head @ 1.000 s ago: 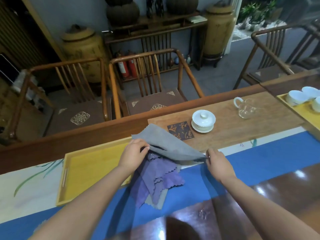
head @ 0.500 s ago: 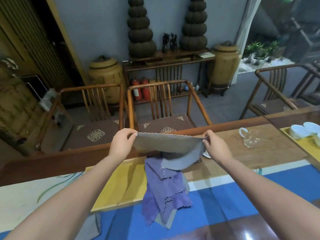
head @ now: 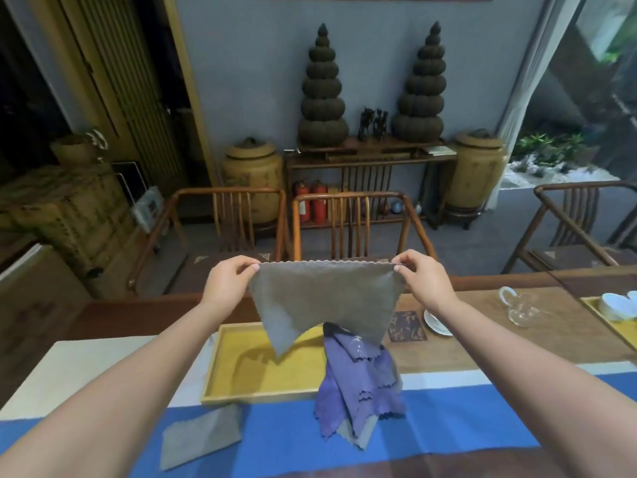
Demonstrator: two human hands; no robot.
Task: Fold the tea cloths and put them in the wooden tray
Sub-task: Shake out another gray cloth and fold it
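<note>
A grey tea cloth (head: pixel 320 298) with a scalloped top edge hangs spread out in the air above the table. My left hand (head: pixel 229 281) pinches its top left corner and my right hand (head: pixel 422 277) pinches its top right corner. Below it lies the wooden tray (head: pixel 241 396) with a yellow floor, nothing in it. A heap of purple cloths (head: pixel 358 377) lies against the tray's right end, on the blue runner. A folded grey cloth (head: pixel 201 439) lies flat on the runner in front of the tray.
A dark patterned coaster (head: pixel 406 326) and a white saucer (head: pixel 436 324) sit right of the heap. A glass pitcher (head: pixel 522 305) and a second tray with white cups (head: pixel 617 305) stand at the far right. Wooden chairs (head: pixel 348 222) line the table's far side.
Both hands have lifted the grey cloth off the purple heap and raised it, pulling it taut; it now hangs fully spread by its top corners. The view has tilted upward.
</note>
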